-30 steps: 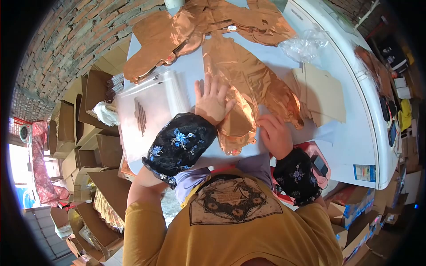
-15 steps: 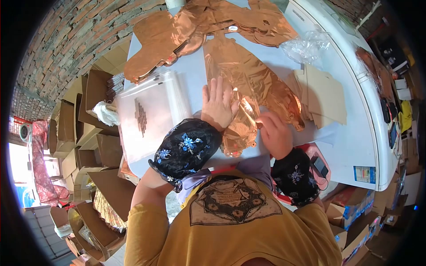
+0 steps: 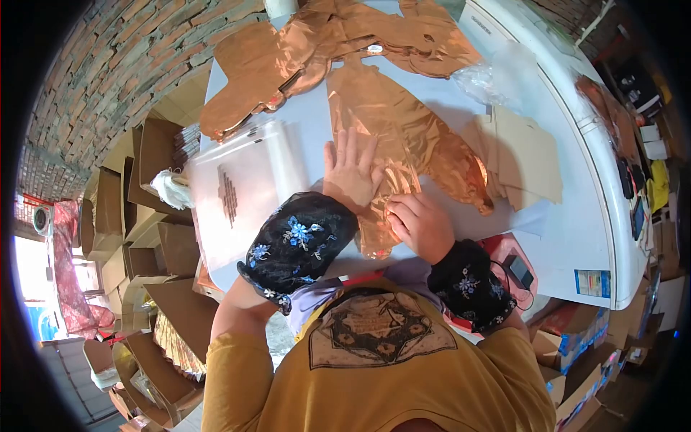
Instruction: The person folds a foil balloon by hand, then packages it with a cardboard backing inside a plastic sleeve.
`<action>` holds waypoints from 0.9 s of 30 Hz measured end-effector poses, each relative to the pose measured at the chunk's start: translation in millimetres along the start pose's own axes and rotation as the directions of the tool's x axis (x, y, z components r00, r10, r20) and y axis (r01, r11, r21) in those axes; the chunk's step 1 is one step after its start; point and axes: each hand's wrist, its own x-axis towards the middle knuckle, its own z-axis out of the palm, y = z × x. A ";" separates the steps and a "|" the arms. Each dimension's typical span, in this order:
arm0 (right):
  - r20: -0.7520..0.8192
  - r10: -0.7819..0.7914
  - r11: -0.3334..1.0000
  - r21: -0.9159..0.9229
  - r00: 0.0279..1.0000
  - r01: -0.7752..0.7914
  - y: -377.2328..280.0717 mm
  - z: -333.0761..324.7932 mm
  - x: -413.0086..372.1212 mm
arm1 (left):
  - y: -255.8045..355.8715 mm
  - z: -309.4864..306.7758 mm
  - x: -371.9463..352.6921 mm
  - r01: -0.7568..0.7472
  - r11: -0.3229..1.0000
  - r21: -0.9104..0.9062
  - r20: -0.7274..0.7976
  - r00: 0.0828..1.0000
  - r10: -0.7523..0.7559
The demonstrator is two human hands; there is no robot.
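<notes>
A flat, uninflated copper foil balloon [image 3: 385,108] lies on the table, its near end narrow and creased. My left hand [image 3: 350,173] rests palm down on its left edge, with the fingers spread. Close by on the right, my right hand [image 3: 421,225] has its fingers curled and pinched on the balloon's near part. Those fingers partly hide the foil beneath them. Farther back, more flat copper foil balloons [image 3: 259,68] lie in a pile.
Left of my left hand lies a stack of clear plastic bags [image 3: 248,180]. Beige cards [image 3: 525,155] and crumpled clear plastic [image 3: 482,83] are on the right, beside a white appliance [image 3: 576,237]. Open cardboard boxes [image 3: 162,252] line the left. A phone [image 3: 518,270] sits in a pink container.
My right hand has moved left across the balloon's near end, closer to my left hand. The foil there has folded over to the left. My left hand has shifted only slightly.
</notes>
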 end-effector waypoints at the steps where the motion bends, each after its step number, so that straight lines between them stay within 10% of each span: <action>1: 0.004 0.003 1.000 0.002 1.000 -0.003 0.2 0.0 0.0 | -2.5 -2.2 3.6 0.008 1.000 0.012 0.035 0.999 -0.009; 27: 0.020 -0.015 0.999 -0.030 1.000 0.016 0.7 3.6 3.8 | -58.3 24.9 77.5 0.264 0.964 0.019 0.019 0.964 -0.264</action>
